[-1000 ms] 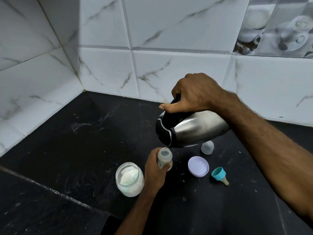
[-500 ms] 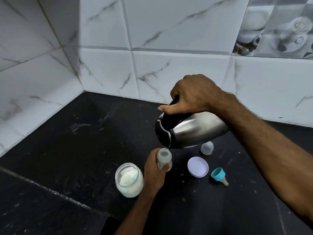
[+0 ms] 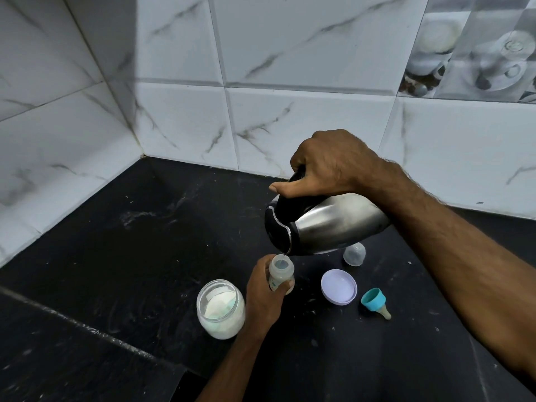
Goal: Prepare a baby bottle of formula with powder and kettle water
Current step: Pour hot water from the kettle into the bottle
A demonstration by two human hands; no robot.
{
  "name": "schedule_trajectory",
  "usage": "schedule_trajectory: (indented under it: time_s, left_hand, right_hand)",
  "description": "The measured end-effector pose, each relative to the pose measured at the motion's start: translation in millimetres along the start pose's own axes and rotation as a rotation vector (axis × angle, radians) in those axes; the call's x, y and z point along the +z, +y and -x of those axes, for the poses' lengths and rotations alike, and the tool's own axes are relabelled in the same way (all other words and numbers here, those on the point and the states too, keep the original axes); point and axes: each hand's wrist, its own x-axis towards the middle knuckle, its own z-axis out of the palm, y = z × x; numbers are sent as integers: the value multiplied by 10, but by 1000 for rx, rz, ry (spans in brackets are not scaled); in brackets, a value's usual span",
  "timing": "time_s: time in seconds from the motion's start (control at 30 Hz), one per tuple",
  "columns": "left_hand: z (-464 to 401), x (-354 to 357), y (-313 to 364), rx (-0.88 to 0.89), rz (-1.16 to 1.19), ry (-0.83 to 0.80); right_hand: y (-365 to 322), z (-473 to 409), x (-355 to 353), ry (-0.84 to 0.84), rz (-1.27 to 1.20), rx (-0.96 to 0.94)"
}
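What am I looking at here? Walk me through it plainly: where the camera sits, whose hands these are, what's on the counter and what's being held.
There is no machine: a person wears a camera on the head, looking down at their own two hands. The right hand grips a tilted steel kettle by its handle, its spout just above a baby bottle. The left hand holds that bottle steady. On the black counter stand an open jar of white powder, a round lilac lid, a clear cap and a teal nipple ring lying on its side.
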Motion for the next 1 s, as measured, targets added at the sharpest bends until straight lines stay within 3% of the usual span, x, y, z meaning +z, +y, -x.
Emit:
schedule_trajectory:
  time_s: [1.0]
  left_hand:
    - [12,-3,36,-8,13,5]
  right_hand:
    - [22,-10,-11,13,29,2]
